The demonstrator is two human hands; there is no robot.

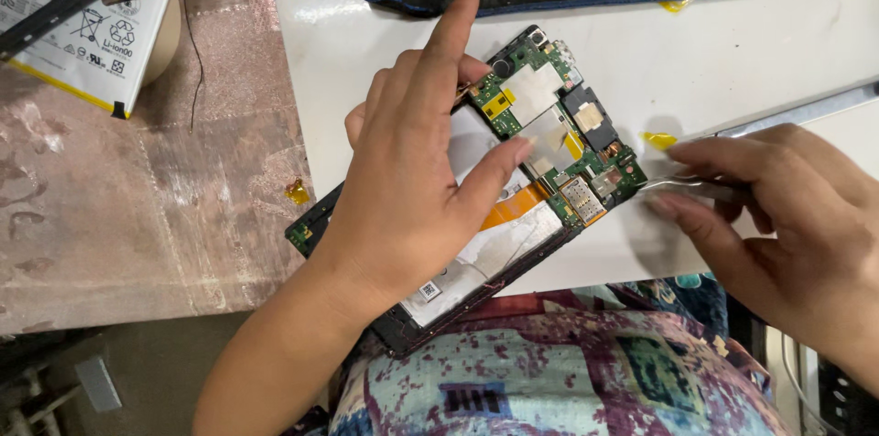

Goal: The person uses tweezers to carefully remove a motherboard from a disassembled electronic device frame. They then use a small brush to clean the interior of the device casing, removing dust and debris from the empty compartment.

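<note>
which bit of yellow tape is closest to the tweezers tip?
The loose yellow tape scrap on the white table, just above the tweezers in the right hand. The others are stuck on the circuit board.

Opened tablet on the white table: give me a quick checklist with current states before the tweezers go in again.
1. Opened tablet held down: ok, the left hand lies flat across it, thumb on the silver shield.
2. Tweezers held: ok, pinched in the right hand; tip beside the circuit board's right edge.
3. Tablet fully on the white table: not ok, its lower corner hangs over the edge above the lap.
4. Orange flex cable free: cannot tell, the thumb partly covers it.
5. Loose yellow tape bit clear of the board: ok, it lies on the table apart from it.
</note>
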